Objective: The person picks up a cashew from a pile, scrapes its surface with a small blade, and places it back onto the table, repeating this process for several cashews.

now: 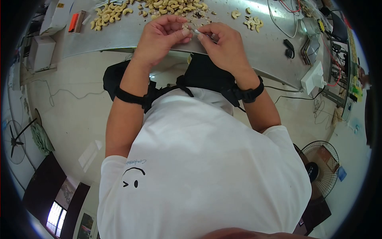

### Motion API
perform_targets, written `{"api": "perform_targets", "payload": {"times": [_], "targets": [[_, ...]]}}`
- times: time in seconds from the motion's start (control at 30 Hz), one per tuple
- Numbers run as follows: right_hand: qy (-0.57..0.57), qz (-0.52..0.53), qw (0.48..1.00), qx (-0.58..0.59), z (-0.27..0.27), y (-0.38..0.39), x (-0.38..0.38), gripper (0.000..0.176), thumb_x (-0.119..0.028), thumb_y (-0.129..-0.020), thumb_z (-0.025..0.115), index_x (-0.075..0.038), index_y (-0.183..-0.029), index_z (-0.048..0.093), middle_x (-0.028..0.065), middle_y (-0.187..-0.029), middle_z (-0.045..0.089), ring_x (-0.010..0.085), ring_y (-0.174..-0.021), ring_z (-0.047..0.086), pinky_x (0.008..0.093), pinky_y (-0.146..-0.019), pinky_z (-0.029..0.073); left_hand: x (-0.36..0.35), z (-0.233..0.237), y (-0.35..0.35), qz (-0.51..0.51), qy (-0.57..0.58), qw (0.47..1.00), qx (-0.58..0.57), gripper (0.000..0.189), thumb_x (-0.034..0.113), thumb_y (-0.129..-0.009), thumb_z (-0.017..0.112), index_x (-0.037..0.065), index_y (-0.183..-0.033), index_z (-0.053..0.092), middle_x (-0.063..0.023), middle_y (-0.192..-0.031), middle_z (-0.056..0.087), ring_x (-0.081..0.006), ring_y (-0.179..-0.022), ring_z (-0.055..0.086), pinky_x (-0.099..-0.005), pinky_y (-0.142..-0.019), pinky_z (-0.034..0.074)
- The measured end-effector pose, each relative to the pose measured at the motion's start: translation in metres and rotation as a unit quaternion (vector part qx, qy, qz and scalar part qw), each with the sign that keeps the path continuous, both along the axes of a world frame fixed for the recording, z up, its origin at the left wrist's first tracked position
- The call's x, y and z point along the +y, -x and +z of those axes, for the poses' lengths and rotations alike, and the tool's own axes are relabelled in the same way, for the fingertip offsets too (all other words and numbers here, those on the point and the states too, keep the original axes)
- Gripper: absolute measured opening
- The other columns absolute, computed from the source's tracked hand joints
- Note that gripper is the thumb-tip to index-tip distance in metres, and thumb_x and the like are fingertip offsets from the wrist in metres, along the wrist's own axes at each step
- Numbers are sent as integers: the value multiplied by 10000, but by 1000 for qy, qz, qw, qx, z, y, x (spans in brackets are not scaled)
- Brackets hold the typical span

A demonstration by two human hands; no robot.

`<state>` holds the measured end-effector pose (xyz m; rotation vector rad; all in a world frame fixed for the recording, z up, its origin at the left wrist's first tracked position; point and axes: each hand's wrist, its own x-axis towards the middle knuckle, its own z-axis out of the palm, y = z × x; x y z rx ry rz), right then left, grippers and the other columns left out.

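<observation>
My left hand (pixel 161 39) is closed in a pinch around a small cashew (pixel 186 27) above the front edge of the metal table (pixel 131 34). Close by on the right, my right hand (pixel 223 44) grips a small metal tool (pixel 196 31), its tip pointing at the nut. Most of the tool is hidden in my fingers. Behind my hands lies a large heap of cashews (pixel 171 6) with brown crumbs around it. Another pile of cashews (pixel 109 15) is at the back left, and a small group (pixel 253 24) sits to the right.
An orange-and-grey box (pixel 75 22) stands at the table's left. At the right are cables, a glass jar (pixel 309 26), a black strap-like item (pixel 289 48) and a white power strip (pixel 313 78). A fan (pixel 321 169) stands at the lower right.
</observation>
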<state>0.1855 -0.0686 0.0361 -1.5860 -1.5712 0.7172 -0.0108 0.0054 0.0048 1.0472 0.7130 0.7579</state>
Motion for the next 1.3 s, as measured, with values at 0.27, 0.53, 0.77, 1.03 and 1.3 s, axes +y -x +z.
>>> {"api": "perform_targets", "payload": {"times": [0.27,0.53,0.77,1.03,1.3], "targets": [[-7,15,1000,-3,1,-4,2,173,-141,-854,709,-38,-986,750,158,-892,700,292,-745,664,374,-699,538,-1,5,-4,18,-16,999,24,242,-12,-922,703,-16,-1152,630,-133,-1062,722,-199,-933,722,-311,-841,617],[-17,7,1000,-3,-2,-5,1,170,-144,-848,708,-48,-981,757,147,-853,685,289,-734,654,383,-683,525,0,1,-1,2,1,1000,14,231,4,-934,696,-18,-1151,620,-131,-1039,723,-194,-922,724,-303,-825,617],[-20,15,1000,-8,-2,-7,1,164,-141,-846,710,-49,-972,759,146,-844,679,297,-738,654,384,-688,525,-1,4,-3,12,-7,999,45,219,3,-935,695,-19,-1139,618,-129,-1021,723,-186,-898,724,-293,-811,613],[-73,6,997,-18,-7,-7,0,137,-133,-848,711,-53,-951,754,130,-831,668,294,-741,644,387,-670,514,2,0,1,-14,4,1000,26,223,12,-938,695,-7,-1148,621,-104,-1023,721,-168,-888,720,-282,-797,608],[-38,16,999,6,-7,-9,-1,149,-113,-839,719,-43,-965,754,136,-838,676,288,-727,645,381,-674,523,0,2,0,-13,13,999,30,229,16,-943,689,-6,-1160,620,-117,-1049,720,-184,-922,723,-284,-824,611]]}}
